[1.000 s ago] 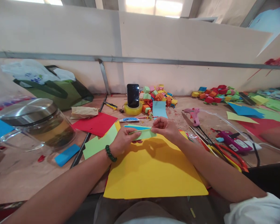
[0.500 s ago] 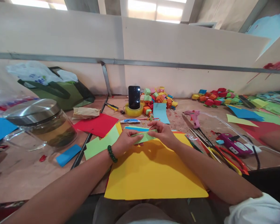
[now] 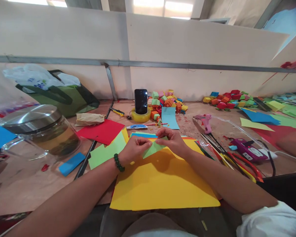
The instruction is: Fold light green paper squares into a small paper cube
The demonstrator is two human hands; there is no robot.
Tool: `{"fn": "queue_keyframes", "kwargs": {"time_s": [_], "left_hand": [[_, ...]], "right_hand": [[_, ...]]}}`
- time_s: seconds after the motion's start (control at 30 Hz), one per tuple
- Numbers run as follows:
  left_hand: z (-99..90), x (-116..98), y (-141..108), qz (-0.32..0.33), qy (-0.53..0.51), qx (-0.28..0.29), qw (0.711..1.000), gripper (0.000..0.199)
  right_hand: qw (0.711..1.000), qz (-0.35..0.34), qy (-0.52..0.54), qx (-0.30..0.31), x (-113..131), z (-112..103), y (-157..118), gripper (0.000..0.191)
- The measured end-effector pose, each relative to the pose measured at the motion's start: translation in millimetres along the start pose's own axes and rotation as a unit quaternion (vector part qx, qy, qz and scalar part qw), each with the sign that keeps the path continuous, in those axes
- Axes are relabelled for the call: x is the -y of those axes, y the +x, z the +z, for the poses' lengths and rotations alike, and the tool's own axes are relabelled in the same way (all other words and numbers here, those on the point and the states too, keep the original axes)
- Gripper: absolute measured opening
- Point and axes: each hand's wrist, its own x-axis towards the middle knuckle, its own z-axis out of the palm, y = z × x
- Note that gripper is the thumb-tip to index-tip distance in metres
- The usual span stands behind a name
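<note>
Between my two hands is a small piece of light green paper (image 3: 154, 149), held up above a large yellow sheet (image 3: 162, 184). My left hand (image 3: 135, 149), with a dark green bead bracelet (image 3: 118, 162) at the wrist, pinches the paper's left side between thumb and fingers. On the right side, my right hand (image 3: 172, 141) grips it with thumb and bent fingers. Under the yellow sheet's far edge, blue, green and orange sheets stick out. More light green paper (image 3: 108, 151) lies to the left of my left hand.
A glass mug (image 3: 49, 138) of tea stands left. Ahead are a phone (image 3: 141, 101) on a tape roll (image 3: 141, 116) and a pile of folded paper cubes (image 3: 158, 103). To the right lie a pink glue gun (image 3: 206, 123), scissors (image 3: 246, 168) and a purple power strip (image 3: 248, 150). Another person's arm (image 3: 292, 144) shows far right.
The green paper has tilted, so more of its face shows, with a corner pointing down toward the yellow sheet. Both hands keep hold of it and have barely moved.
</note>
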Motion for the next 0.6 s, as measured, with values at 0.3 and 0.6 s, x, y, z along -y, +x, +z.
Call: {"fn": "queue_keyframes", "kwargs": {"time_s": [0.3, 0.6], "left_hand": [[2.9, 3, -12, 0.098, 0.383, -0.050, 0.917, 0.018], [21.4, 9, -19, 0.207, 0.489, 0.113, 0.840, 0.022]], "right_hand": [[0.981, 0.131, -0.096, 0.105, -5, -29, 16, 0.021], [0.917, 0.051, -0.362, 0.158, -15, -33, 16, 0.011]]}}
